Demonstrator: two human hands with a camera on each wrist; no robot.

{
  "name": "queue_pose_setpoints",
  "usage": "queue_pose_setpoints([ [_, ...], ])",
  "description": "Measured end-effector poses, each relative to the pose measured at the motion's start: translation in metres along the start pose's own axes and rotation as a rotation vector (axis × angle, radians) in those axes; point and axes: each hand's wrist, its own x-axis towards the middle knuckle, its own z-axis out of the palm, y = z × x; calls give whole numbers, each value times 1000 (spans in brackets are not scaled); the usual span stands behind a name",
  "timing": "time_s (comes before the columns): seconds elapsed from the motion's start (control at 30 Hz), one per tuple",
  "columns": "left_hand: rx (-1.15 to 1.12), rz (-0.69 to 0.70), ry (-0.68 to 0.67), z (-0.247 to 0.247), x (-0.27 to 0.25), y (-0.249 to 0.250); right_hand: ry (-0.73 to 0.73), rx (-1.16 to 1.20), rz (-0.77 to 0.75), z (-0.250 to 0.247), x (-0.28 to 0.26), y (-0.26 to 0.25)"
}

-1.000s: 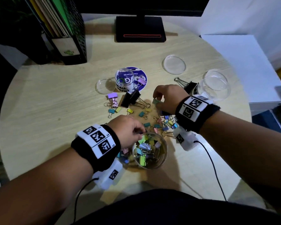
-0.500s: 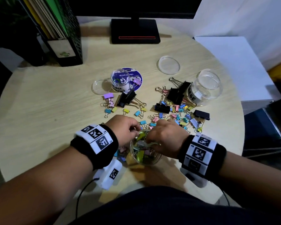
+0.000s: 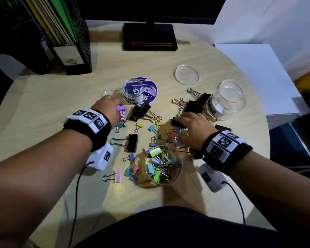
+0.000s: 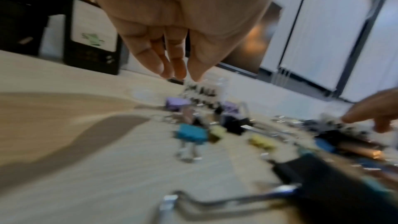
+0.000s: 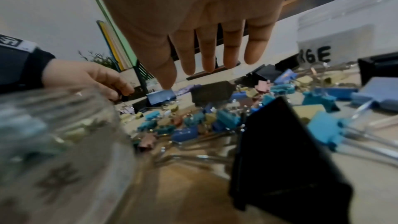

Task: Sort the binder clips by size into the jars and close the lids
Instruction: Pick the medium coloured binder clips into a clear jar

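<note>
Dozens of pastel and black binder clips (image 3: 156,138) lie scattered on the table (image 3: 43,104); more fill the near jar (image 3: 162,165). Half a second ago both our hands were at that jar. Now our left hand (image 3: 107,109) hovers by a purple clip (image 3: 121,108), fingers together, and our right hand (image 3: 191,129) spreads straight fingers over the pile.

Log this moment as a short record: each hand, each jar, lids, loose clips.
left hand: open, over the purple clip
right hand: open, fingers spread above the clip pile
near jar: open, part full of coloured clips
large jar: open, no clips seen inside
small jar: open
lid: on the table, off its jar
</note>
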Motion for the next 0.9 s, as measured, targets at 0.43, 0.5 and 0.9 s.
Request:
queue_pose_setpoints([
  [0.43,157,78,-96,17,22,-19,-133,-9,14,13,12,-2],
  [0.5,143,87,-61,18,21,-24,-135,-11,16,14,12,-2],
  [0.9,168,106,-89,22,1,-30,-94,-22,21,12,8,-4],
])
